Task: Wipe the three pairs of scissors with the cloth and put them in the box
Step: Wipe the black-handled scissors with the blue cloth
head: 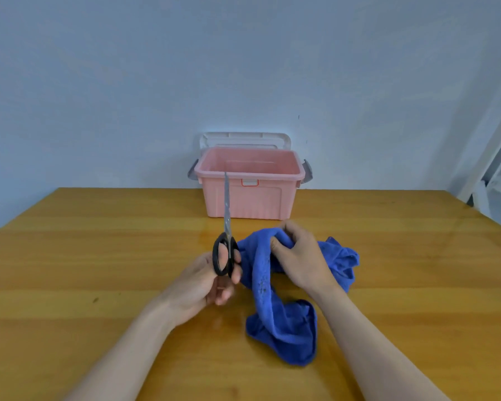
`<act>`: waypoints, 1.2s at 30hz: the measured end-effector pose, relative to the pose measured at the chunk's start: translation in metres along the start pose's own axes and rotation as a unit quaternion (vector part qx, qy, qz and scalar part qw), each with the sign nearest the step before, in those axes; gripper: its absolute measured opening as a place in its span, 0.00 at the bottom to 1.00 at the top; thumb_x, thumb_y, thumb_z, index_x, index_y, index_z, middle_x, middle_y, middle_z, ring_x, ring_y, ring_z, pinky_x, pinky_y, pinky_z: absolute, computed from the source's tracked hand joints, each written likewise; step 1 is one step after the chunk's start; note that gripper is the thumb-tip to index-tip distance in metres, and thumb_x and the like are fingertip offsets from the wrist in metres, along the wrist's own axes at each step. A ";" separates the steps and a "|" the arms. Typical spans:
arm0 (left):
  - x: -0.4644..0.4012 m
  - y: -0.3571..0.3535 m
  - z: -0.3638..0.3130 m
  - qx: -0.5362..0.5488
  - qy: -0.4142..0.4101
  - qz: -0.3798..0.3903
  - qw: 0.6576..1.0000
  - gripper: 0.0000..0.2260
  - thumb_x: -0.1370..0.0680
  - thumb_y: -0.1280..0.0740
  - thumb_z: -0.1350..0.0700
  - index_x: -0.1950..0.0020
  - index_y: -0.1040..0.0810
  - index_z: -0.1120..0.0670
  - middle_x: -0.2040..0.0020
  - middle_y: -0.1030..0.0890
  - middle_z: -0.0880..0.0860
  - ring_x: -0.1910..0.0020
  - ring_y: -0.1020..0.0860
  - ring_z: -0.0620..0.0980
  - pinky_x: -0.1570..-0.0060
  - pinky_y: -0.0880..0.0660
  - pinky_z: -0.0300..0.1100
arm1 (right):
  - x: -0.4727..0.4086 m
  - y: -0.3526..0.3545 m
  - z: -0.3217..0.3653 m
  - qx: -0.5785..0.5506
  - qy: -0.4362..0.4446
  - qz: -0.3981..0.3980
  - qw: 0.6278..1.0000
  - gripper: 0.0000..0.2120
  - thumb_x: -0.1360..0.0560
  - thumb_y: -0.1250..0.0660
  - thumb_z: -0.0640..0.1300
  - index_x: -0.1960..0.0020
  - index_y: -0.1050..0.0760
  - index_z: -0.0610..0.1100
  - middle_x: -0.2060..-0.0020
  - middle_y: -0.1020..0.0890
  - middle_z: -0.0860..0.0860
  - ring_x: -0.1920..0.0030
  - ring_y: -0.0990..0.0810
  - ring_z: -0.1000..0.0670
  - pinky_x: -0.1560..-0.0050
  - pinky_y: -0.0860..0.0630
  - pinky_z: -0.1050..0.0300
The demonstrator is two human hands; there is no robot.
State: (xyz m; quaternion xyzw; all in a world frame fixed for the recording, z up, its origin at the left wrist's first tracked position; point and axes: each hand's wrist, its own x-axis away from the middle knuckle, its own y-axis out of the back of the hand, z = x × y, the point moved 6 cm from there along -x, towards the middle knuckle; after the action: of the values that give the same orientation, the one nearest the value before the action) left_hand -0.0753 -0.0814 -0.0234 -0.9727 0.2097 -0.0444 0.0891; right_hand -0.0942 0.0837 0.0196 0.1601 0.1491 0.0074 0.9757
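While the left hand (211, 280) grips the scissors (225, 235) blades-up for easy wiping, the right hand (298, 256) bunches the blue cloth (284, 319) mid-frame, box (249, 192) waiting behind.

One pair of scissors (226, 227) shows, black-handled, blades closed and pointing up; one blue cloth (284, 308) lies crumpled on the one wooden surface (99, 256); one pink box (248, 186) stands at the far edge, open; one pale lid (245, 139) stands behind it; two grey latches, one on each end; two hands, left hand (206, 282) and right hand (298, 256).
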 end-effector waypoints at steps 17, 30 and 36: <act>0.011 -0.012 -0.011 -0.178 -0.013 0.027 0.984 0.25 0.28 0.29 0.49 0.32 0.28 0.47 0.49 0.21 0.46 0.56 0.22 0.45 0.56 0.24 0.45 | 0.026 0.009 0.020 0.027 0.103 -0.150 0.983 0.22 0.25 0.32 0.34 0.57 0.21 0.64 0.72 0.23 0.60 0.69 0.26 0.56 0.62 0.30 0.63; 0.004 -0.002 -0.008 -0.245 -0.033 -0.055 0.967 0.35 0.27 0.28 0.63 0.25 0.40 0.47 0.32 0.33 0.38 0.58 0.20 0.42 0.58 0.25 0.38 | 0.018 0.000 -0.005 -0.211 -0.055 0.018 0.976 0.17 0.23 0.42 0.26 0.50 0.18 0.41 0.69 0.18 0.45 0.72 0.23 0.50 0.72 0.27 0.60; 0.007 -0.006 -0.011 -0.269 -0.039 0.001 0.962 0.34 0.30 0.23 0.57 0.32 0.37 0.40 0.36 0.31 0.41 0.49 0.20 0.44 0.57 0.24 0.37 | 0.015 -0.003 -0.015 -0.375 -0.115 0.095 0.915 0.12 0.30 0.27 0.32 0.49 0.24 0.39 0.59 0.15 0.42 0.60 0.16 0.45 0.60 0.19 0.54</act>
State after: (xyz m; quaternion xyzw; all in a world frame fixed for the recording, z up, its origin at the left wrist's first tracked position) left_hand -0.0677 -0.0808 -0.0115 -0.9615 0.2109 0.0521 -0.1680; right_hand -0.0842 0.0862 0.0002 -0.2039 0.0066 0.1370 0.9693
